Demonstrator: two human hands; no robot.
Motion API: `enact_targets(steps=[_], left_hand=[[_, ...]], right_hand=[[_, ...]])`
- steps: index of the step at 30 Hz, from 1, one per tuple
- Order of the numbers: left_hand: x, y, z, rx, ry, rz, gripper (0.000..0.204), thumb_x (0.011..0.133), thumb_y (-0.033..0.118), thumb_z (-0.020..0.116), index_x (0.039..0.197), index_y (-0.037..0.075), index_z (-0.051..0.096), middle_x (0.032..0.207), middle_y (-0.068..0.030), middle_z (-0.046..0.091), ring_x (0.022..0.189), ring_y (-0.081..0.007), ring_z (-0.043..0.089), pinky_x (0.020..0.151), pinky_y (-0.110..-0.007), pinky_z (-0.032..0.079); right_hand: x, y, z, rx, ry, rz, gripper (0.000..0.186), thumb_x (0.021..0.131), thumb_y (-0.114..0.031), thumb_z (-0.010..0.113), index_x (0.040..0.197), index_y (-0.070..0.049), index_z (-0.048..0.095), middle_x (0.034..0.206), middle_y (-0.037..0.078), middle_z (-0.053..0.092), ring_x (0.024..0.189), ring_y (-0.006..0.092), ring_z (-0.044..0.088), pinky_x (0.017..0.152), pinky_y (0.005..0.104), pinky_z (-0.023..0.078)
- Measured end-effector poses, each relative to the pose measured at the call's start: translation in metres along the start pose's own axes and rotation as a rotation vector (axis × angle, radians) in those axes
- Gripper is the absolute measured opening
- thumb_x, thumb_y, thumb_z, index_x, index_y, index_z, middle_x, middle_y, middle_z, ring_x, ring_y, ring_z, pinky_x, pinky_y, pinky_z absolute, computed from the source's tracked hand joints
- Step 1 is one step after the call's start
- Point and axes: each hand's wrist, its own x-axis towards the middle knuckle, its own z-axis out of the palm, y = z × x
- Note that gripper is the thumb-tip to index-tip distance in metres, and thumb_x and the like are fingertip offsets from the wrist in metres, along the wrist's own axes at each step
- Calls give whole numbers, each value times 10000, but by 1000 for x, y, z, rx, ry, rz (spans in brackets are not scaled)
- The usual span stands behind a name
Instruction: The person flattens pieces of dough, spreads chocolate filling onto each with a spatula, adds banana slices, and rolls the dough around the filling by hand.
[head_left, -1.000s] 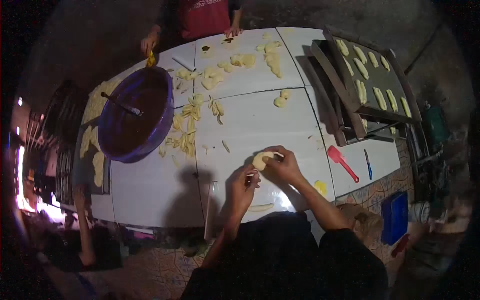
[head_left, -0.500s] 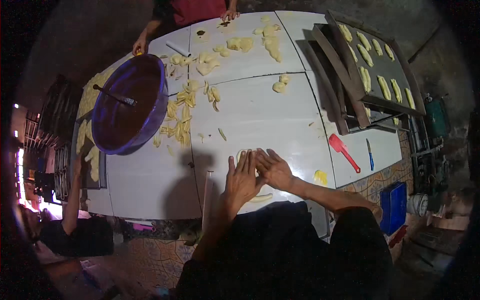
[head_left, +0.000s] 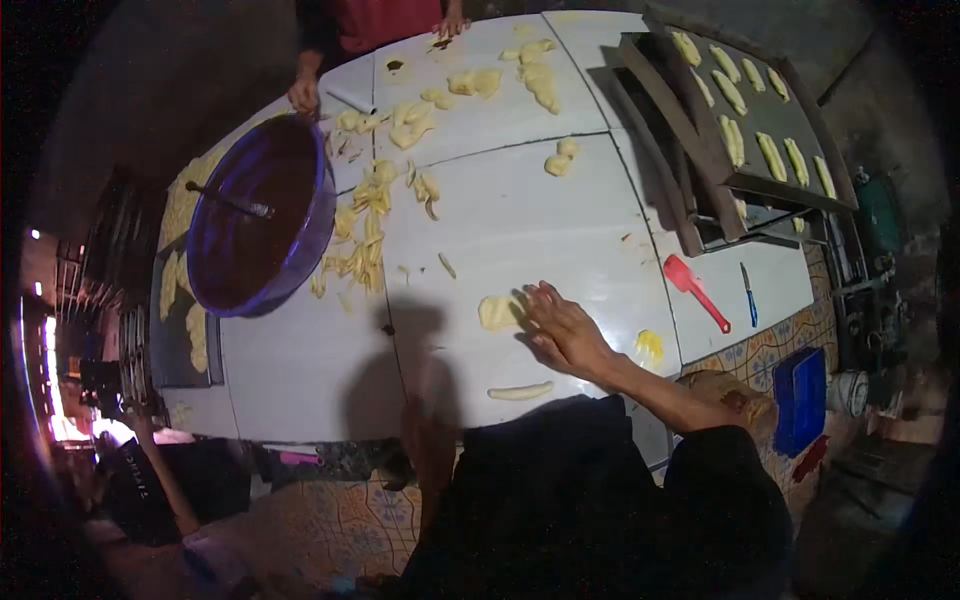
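My right hand is open, fingers stretched out, at the right edge of a small flattened piece of pale dough. My left hand is low at the table's near edge, dark and smeared by motion, so its fingers cannot be made out. A rolled strip of dough lies on the white table in front of my body. Right of my right hand is a smear of yellow fat.
A large purple basin with brown filling and a brush stands left. Banana pieces and dough lumps lie about. Right are a red spatula, a knife and stacked trays of shaped dough. Two other people are nearby.
Both hands were pressed together over the dough. My left hand has drawn back toward the near edge, and my right has shifted right, uncovering the flattened dough. The person across has moved a hand.
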Motion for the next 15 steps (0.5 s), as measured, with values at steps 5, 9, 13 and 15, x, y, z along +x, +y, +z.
enact_targets(steps=[5, 9, 13, 15], left_hand=[[77, 108, -14, -308, 138, 815, 395, 843, 66, 675, 1236, 36, 643, 1032, -157, 652, 1013, -355, 625, 909, -497, 505], [100, 149, -6, -157, 268, 766, 332, 801, 0, 662, 1130, 48, 681, 1005, -140, 643, 1022, -327, 614, 949, -455, 488], [60, 121, 5, -172, 112, 751, 341, 778, 19, 692, 1119, 41, 684, 1023, -130, 632, 1055, -321, 592, 966, -445, 474], [59, 114, 3, -280, -160, 669, 426, 817, 88, 727, 1229, 28, 638, 1135, -138, 640, 1175, -339, 558, 1051, -529, 430]], right_hand=[[18, -3, -2, 19, -11, -70, 383, 913, -229, 717, 1241, -40, 662, 1172, 149, 659, 1048, 302, 629, 846, 423, 526], [30, 31, 21, -92, 62, -19, 319, 839, -124, 741, 1134, -21, 677, 1127, 150, 629, 1041, 346, 595, 885, 454, 487], [-19, 32, 19, -37, -36, -26, 399, 786, -138, 776, 1158, -39, 669, 1140, 148, 619, 1074, 353, 594, 903, 478, 479], [-28, 38, 13, 22, -129, -19, 410, 809, -219, 788, 1166, -51, 673, 1176, 137, 619, 1110, 334, 591, 913, 487, 478]])
